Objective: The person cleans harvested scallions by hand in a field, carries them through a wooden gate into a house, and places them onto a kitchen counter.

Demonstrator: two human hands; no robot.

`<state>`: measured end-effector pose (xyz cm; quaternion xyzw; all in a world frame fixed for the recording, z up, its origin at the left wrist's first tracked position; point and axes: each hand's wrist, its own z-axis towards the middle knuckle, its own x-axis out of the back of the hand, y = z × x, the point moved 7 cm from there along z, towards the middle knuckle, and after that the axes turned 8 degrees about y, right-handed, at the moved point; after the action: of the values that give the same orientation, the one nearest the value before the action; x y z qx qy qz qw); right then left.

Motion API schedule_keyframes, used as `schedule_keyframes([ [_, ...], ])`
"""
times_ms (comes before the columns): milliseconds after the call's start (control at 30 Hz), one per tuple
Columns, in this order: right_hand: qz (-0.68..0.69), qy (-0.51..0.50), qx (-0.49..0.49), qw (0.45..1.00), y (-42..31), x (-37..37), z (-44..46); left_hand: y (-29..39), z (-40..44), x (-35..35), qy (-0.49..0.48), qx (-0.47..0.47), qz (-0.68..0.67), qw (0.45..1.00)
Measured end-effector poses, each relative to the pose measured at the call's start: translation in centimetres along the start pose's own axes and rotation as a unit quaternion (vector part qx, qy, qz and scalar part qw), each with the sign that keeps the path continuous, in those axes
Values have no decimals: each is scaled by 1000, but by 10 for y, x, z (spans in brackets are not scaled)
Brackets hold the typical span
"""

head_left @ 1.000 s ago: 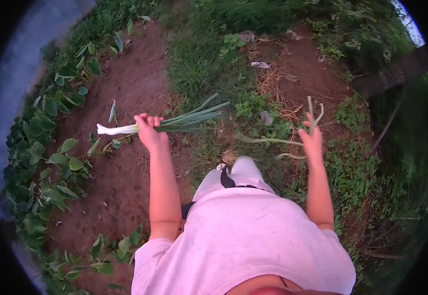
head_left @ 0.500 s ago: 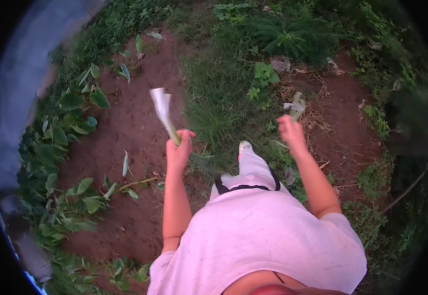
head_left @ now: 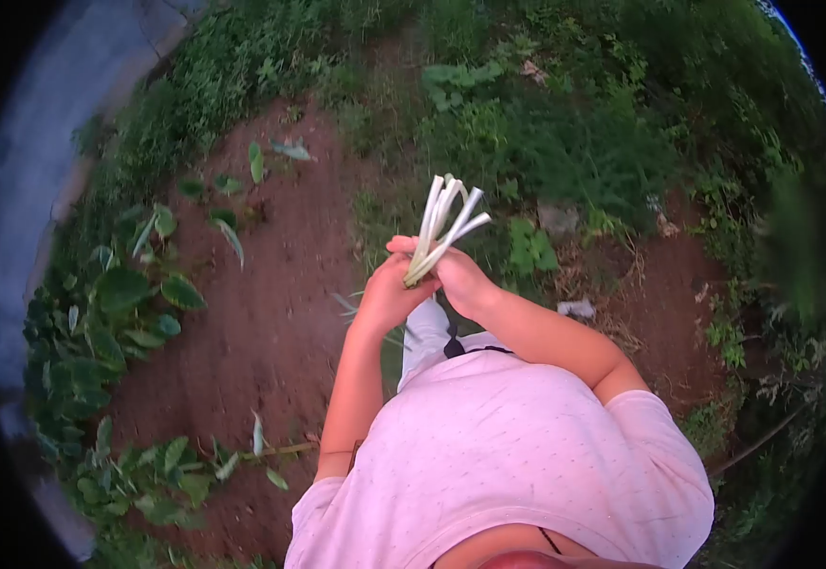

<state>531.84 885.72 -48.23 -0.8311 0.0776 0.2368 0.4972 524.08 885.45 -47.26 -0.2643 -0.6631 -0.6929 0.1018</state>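
Observation:
A bundle of green onions point(head_left: 451, 230) is held in front of my body, its several white stalk ends pointing up and fanned apart. My left hand point(head_left: 389, 292) is closed around the lower part of the stalks. Against the other side of them, my right hand point(head_left: 462, 281) wraps round the same bundle, its fingers partly hidden behind it. A few blurred green leaf tips show below my left hand; the rest of the leaves is hidden.
Broad-leaved plants point(head_left: 123, 289) line the left side of the bare brown soil point(head_left: 270, 228). A leafy stem point(head_left: 280, 449) lies across the soil at lower left. Grass and weeds point(head_left: 584, 152) spread ahead and right. Paved ground point(head_left: 62, 104) is at far left; a pale scrap point(head_left: 576, 309) lies at right.
Both hands have come together at the middle, and my right hand is now on the onions. The pale green stalks that my right hand held earlier no longer show. The onions' white ends have swung right.

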Motion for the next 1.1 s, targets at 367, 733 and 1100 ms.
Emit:
schedule_keyframes([
  [367, -9, 16, 25, 1000, -182, -4, 311, -29, 353, 134, 9, 5, 31, 999],
  [733, -166, -56, 114, 978, -360, 19, 671, -117, 716, 235, 3, 68, 60, 996],
  [1100, -136, 93, 113, 980, -569, 95, 925, -150, 1081, 352, 111, 129, 42, 985],
])
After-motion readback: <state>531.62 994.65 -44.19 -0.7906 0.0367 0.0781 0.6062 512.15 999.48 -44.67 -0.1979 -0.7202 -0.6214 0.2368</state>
